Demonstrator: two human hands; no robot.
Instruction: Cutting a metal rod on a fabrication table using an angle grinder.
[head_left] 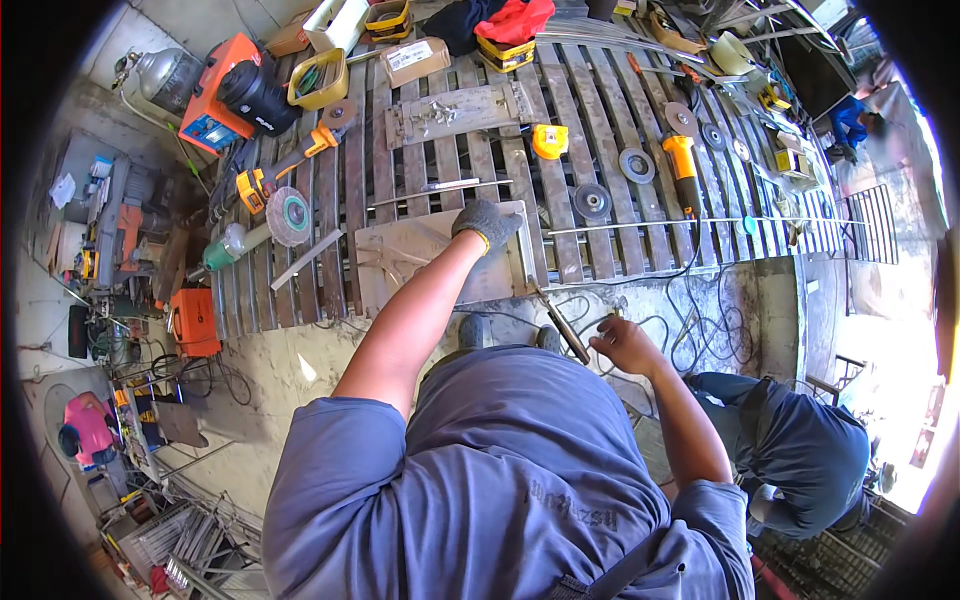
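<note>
A grey knitted glove covers my left hand (485, 226), which rests on the right part of a scuffed metal plate (410, 250) at the bench's near edge. Its fingers look curled in, beside a metal strip (523, 245) along the plate's right side; whatever lies under them is hidden. Bare and loosely bent, my right hand (630, 346) hovers off the bench front with fingers apart and nothing visible in them. Just left of it, a dark narrow bar-shaped piece (567, 330) slants down from the plate's corner, seemingly apart from the fingers.
On the slatted bench (610, 200) lie a yellow tape measure (549, 141), grinding discs (592, 202), a corded angle grinder (683, 170), a cordless grinder (290, 165) and a green grinder (235, 245). Cables (700, 320) loop below. A person (800, 450) bends at the right.
</note>
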